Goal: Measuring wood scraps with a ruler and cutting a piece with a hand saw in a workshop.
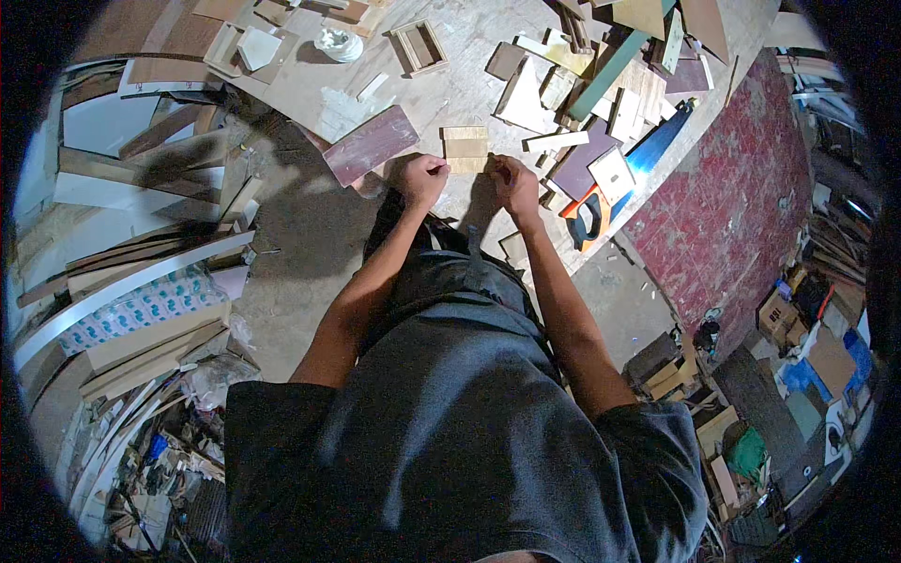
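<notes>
Workbench point(469, 101) bare just beyond wooden block point(465, 150) | left fingers point(435, 167), right fingers point(504, 167) curled near its edges | grip unclear

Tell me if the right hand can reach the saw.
Probably yes: the saw handle lies uncovered to the right of the right hand, though a pale block overlaps the blade.

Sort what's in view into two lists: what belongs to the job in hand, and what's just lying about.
Apparently in use:
- small wooden panel, between left hand and right hand

Apparently just lying about:
- handsaw with orange-and-black handle
- open wooden box
- green strip
- purplish-brown board
</notes>
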`<action>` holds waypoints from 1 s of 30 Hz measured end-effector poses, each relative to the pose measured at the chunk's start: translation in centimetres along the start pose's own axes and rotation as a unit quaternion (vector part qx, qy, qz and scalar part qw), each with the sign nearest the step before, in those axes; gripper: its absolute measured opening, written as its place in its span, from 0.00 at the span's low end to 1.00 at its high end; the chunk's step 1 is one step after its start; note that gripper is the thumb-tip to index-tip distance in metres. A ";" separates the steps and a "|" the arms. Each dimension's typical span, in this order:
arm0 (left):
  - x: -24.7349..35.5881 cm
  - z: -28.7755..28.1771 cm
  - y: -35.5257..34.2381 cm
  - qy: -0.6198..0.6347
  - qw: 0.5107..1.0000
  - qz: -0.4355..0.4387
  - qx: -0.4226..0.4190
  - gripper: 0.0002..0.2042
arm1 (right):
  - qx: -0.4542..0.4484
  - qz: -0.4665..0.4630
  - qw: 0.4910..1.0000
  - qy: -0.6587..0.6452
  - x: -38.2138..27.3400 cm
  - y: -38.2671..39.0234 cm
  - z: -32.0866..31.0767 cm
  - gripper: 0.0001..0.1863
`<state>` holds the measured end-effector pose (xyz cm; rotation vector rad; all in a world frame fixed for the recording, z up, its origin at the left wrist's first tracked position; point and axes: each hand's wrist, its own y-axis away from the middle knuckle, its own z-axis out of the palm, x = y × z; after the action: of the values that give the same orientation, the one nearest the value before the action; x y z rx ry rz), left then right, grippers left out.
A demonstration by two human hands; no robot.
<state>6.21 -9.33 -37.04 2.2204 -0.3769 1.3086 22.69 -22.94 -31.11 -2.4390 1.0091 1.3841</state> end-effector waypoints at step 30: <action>2.0 -0.6 -0.6 -0.092 0.994 -0.048 -0.024 0.09 | -0.014 0.011 1.000 0.012 0.4 -0.3 0.1 0.16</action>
<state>7.06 -8.40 -35.21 2.2956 -0.3595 1.0382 22.92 -22.85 -31.57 -2.4772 1.0323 1.3880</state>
